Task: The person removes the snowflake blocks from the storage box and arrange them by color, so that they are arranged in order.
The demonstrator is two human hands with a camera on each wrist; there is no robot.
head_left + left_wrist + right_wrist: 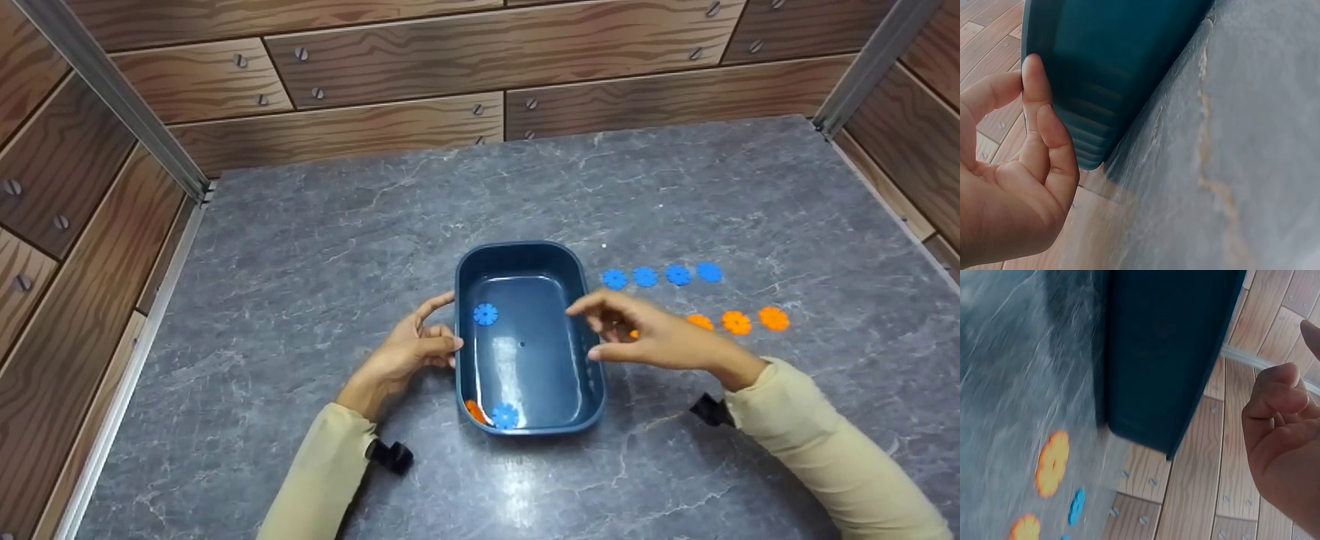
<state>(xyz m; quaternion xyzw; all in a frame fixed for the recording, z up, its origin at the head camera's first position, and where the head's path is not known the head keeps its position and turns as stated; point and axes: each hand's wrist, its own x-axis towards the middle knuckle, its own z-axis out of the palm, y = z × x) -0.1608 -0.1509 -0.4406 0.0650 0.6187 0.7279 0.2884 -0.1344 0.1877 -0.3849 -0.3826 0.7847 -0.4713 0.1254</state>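
A dark blue plastic bin (525, 431) stands on the table. My left hand (409, 346) grips its left rim, and in the left wrist view the fingers (1037, 84) lie against the bin's wall. Inside are two blue flower-shaped discs, one by the left wall (485, 314) and one in the near end (505, 415), plus an orange flower-shaped disc (474, 411) leaning in the near left corner. Over the right rim hovers my right hand (649, 330), thumb and index finger apart, nothing visible between them. Its other fingers are loosely bent.
Right of the bin, several blue discs (645, 277) lie in a row. Nearer me is a row of orange discs (736, 323), partly hidden by my right hand. Wood-patterned walls (480, 60) enclose the grey marbled table (337, 225) at the back and sides.
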